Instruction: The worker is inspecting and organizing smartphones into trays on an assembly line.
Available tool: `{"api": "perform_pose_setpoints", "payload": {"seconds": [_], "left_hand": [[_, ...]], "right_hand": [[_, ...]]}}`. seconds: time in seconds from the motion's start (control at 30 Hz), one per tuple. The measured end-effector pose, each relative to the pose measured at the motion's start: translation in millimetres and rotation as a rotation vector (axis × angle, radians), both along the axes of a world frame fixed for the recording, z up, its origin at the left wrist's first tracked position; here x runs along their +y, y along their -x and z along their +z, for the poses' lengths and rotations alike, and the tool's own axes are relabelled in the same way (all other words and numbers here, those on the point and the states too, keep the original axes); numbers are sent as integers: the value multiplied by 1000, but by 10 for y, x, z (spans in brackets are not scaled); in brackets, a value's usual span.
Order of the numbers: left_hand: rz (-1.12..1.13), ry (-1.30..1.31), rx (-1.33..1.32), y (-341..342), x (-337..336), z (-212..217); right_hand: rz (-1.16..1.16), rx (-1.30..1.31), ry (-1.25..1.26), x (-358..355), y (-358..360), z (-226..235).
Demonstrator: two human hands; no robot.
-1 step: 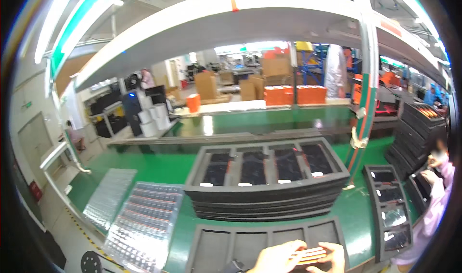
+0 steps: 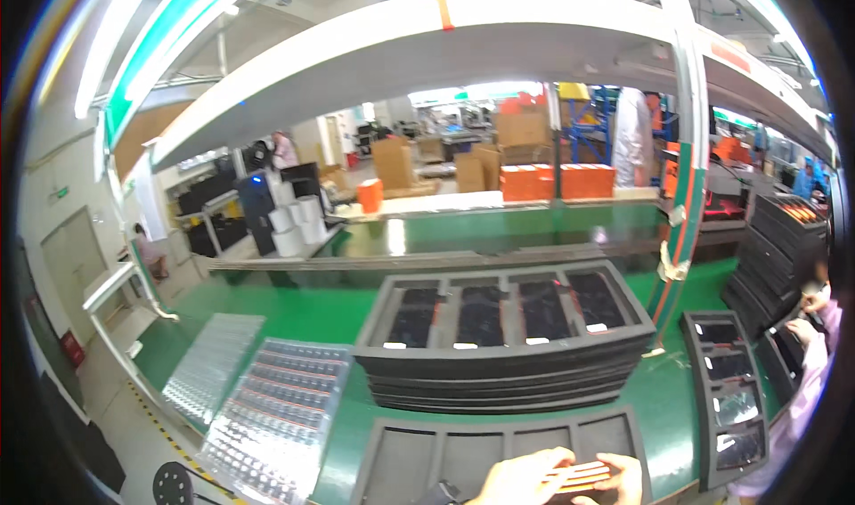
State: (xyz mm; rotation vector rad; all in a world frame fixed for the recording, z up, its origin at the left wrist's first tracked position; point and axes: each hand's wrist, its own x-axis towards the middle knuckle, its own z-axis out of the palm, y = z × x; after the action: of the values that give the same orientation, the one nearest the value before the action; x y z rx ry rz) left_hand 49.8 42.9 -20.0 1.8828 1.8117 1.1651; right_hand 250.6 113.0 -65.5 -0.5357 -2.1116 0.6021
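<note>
At the lower edge, my left hand (image 2: pixel 524 476) and my right hand (image 2: pixel 622 480) hold several thin strips with bright orange and pale edges (image 2: pixel 577 478) between them. The fingers of both are closed about the strips' ends. What exactly the strips are, I cannot make out. Under my hands lies a grey foam tray (image 2: pixel 438 444) with rectangular compartments; those on the left hold nothing, and my hands partly hide the right ones. Just beyond is a stack of dark foam trays (image 2: pixel 503 362), its top one carrying flat black panels (image 2: pixel 479 316) with small white labels.
To the left lie a clear plastic blister tray (image 2: pixel 276 407) with orange-edged rows and another clear tray (image 2: pixel 214 362). At right are a foam tray (image 2: pixel 732 398) with dark panels, a post (image 2: pixel 677 229), stacked trays (image 2: pixel 773 256) and a co-worker's sleeve (image 2: pixel 812 389). A shelf (image 2: pixel 427 42) spans overhead.
The whole view has shifted slightly, so the scene sits a little further right and lower. My hands keep their hold on the strips.
</note>
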Motion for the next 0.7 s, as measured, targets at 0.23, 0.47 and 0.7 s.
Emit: {"api": "perform_pose_setpoints", "payload": {"seconds": [0.23,0.47,0.7], "left_hand": [[-333,148,320,298,-111,91],[-252,273,241,366,-72,9],[72,204,-974,182,-357,-175]], "right_hand": [[46,79,28,-26,21,-67],[-25,108,38,-66,17,-130],[200,331,739,-407,332,-132]]}}
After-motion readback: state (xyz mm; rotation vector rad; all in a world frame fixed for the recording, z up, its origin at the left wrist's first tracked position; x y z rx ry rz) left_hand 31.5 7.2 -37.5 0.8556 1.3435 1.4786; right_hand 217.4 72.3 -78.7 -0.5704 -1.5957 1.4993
